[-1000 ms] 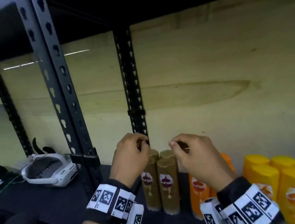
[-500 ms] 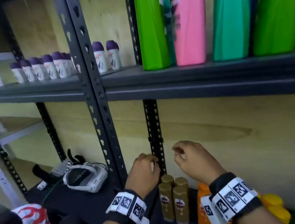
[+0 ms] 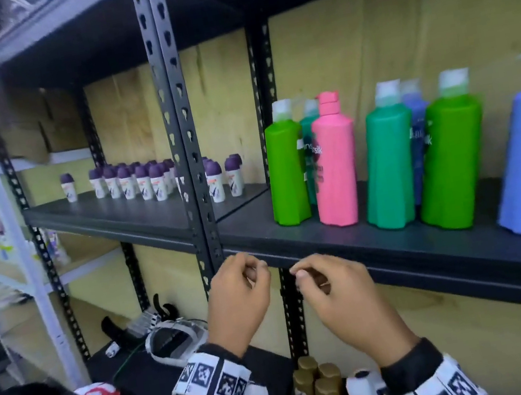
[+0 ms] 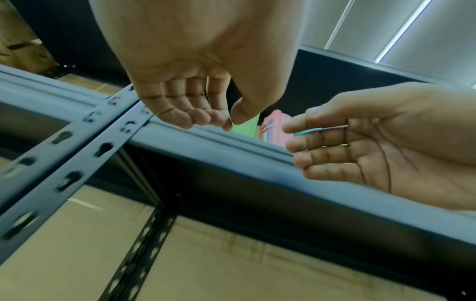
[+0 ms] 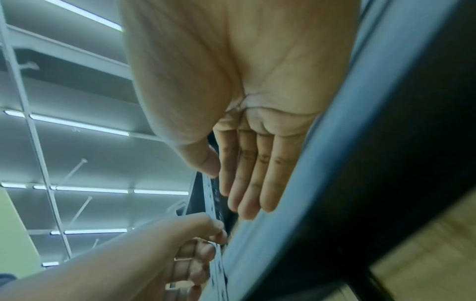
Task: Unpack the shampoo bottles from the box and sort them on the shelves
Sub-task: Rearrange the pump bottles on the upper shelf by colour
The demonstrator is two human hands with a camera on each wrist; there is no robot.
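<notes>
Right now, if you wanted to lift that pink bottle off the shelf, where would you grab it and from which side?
I'd probably take the pink bottle around its wide body, coming straight in from the open front of the shelf. It stands upright near the front edge, but a green bottle crowds its left side, so a sideways reach looks awkward. The narrow cap seems a weaker hold.

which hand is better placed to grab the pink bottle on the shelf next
Probably the right hand. Both hands are empty at the shelf edge, but it is nearer the pink bottle. The left hand is further off, by the upright post.
</notes>
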